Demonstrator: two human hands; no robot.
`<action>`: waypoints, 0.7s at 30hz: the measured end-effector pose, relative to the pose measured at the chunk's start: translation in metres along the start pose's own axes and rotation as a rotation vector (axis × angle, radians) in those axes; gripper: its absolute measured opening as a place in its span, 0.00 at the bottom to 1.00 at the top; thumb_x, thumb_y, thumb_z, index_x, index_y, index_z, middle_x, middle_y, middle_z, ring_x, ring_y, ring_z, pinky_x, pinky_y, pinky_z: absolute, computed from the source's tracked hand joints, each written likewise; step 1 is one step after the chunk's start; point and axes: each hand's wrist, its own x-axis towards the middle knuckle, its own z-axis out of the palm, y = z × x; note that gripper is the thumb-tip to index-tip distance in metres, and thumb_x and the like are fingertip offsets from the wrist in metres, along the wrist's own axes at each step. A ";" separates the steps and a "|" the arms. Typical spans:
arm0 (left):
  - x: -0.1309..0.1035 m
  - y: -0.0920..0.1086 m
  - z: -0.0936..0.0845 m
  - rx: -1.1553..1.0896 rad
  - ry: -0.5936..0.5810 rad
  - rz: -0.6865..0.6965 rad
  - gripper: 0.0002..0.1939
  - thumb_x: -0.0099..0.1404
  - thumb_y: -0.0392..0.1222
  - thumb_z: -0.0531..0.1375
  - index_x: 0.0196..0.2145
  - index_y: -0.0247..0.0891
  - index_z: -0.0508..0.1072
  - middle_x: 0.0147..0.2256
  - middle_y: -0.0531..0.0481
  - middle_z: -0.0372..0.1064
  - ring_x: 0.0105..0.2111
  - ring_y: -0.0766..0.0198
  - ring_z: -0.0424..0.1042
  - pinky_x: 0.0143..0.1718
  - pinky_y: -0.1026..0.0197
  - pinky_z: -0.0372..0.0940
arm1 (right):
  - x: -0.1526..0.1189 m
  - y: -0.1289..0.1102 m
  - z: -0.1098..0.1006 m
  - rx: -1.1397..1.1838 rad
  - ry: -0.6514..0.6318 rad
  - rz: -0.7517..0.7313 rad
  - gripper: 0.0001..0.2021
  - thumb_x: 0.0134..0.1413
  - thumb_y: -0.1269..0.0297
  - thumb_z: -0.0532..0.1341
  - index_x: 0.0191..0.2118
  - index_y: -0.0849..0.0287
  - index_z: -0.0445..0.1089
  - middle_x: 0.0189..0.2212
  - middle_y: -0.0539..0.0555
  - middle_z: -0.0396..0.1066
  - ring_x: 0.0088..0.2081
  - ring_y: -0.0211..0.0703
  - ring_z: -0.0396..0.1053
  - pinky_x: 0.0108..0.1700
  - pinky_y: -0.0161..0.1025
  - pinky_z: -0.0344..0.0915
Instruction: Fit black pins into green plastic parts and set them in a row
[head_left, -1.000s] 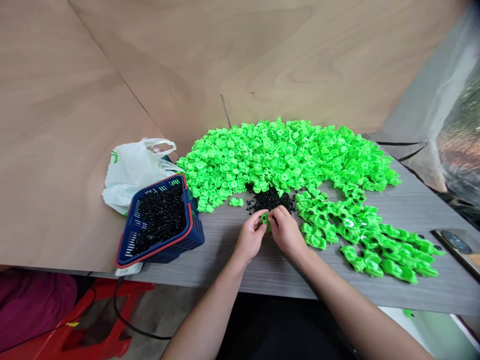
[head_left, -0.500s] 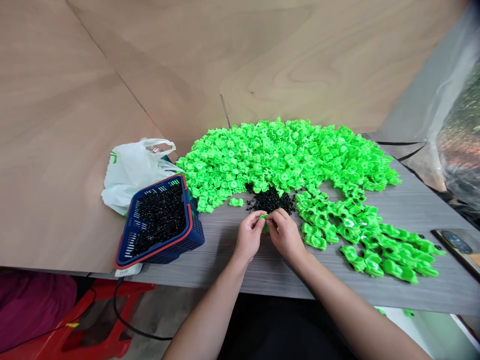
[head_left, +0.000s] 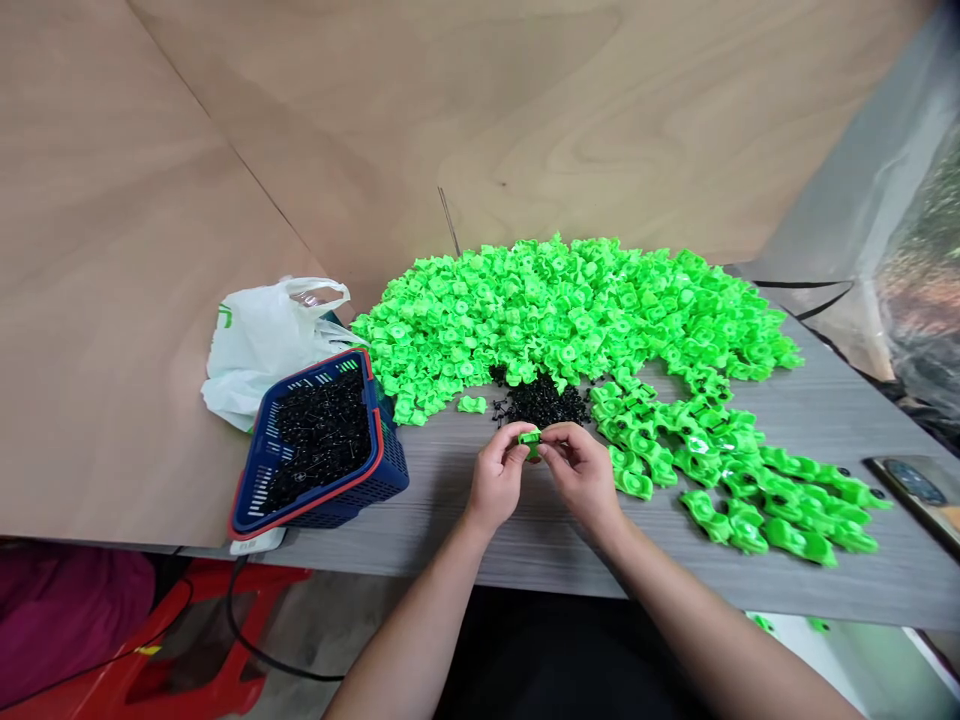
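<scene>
While fingertips on both sides seemingly steady it, a small bright-green moulded plastic piece (head_left: 529,438) is pinched by the left hand (head_left: 495,482) and right hand (head_left: 589,482), just nearer the wearer than the heap of little black plastic pins (head_left: 541,402).

Layout of the counter (head_left: 450,500), seen from the wearer's side. Back: a large heap of plastic pieces (head_left: 570,310), before the wall panel (head_left: 525,120). Centre: a small pile of pins (head_left: 544,402) at the heap's near edge, with a single loose piece (head_left: 472,404) to its left. Right: a spread of pieces fitted with pins (head_left: 720,450), between the pin pile and a phone (head_left: 919,490) at the far right. Left: a basket (head_left: 319,450) holding more pins, a plastic bag (head_left: 262,345) behind it.
</scene>
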 end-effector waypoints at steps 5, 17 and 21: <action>0.000 0.004 0.001 0.007 -0.030 -0.002 0.15 0.70 0.45 0.56 0.52 0.40 0.71 0.46 0.44 0.73 0.41 0.60 0.74 0.43 0.58 0.71 | 0.001 -0.004 -0.002 -0.039 0.024 -0.047 0.03 0.58 0.69 0.62 0.38 0.55 0.72 0.36 0.53 0.72 0.35 0.41 0.71 0.37 0.39 0.70; 0.002 0.008 0.006 -0.080 -0.004 -0.073 0.15 0.69 0.47 0.57 0.49 0.39 0.73 0.47 0.43 0.72 0.44 0.58 0.73 0.44 0.57 0.71 | 0.001 -0.003 -0.001 -0.063 0.048 -0.063 0.02 0.58 0.68 0.62 0.36 0.55 0.72 0.36 0.54 0.72 0.37 0.43 0.71 0.38 0.41 0.71; 0.002 0.007 0.006 -0.139 -0.011 -0.094 0.15 0.68 0.47 0.57 0.49 0.39 0.72 0.46 0.43 0.72 0.43 0.58 0.73 0.44 0.56 0.72 | 0.000 -0.004 -0.001 -0.057 0.051 -0.082 0.02 0.58 0.69 0.62 0.36 0.55 0.72 0.36 0.54 0.71 0.37 0.43 0.70 0.37 0.40 0.70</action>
